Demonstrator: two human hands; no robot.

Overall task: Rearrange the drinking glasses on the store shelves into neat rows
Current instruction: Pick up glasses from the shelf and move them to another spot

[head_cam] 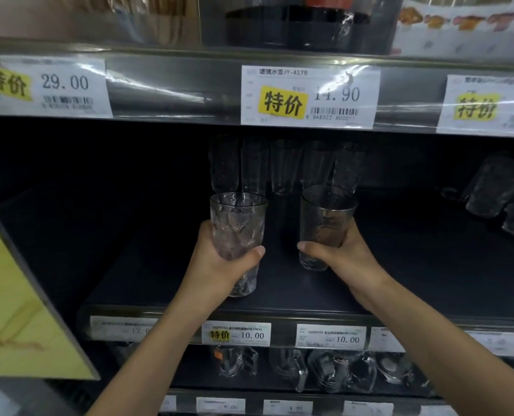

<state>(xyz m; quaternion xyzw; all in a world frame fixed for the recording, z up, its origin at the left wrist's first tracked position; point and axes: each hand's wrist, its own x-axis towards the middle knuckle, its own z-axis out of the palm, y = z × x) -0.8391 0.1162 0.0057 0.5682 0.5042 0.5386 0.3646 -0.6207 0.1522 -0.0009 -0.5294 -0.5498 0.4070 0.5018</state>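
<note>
Drinking glasses point(285, 166) line the dark shelf's point(159, 280) back edge in a row, straight ahead of both hands. Curled fingers of the left hand point(219, 262) grip a clear dimpled tumbler point(237, 223) — the right hand point(344, 253) likewise grips a clear smooth tumbler point(324, 217) — both upright near the front edge, the right one slightly farther in.

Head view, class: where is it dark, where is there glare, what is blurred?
Head view: the shelf recess is dark, so the back glasses barely show; glare streaks the middle price tag; the far-right tag is blurred.

Dark shelf point(159, 265), glasses point(285, 166) rowed at back, mugs point(489, 196) (blurred) right
</note>
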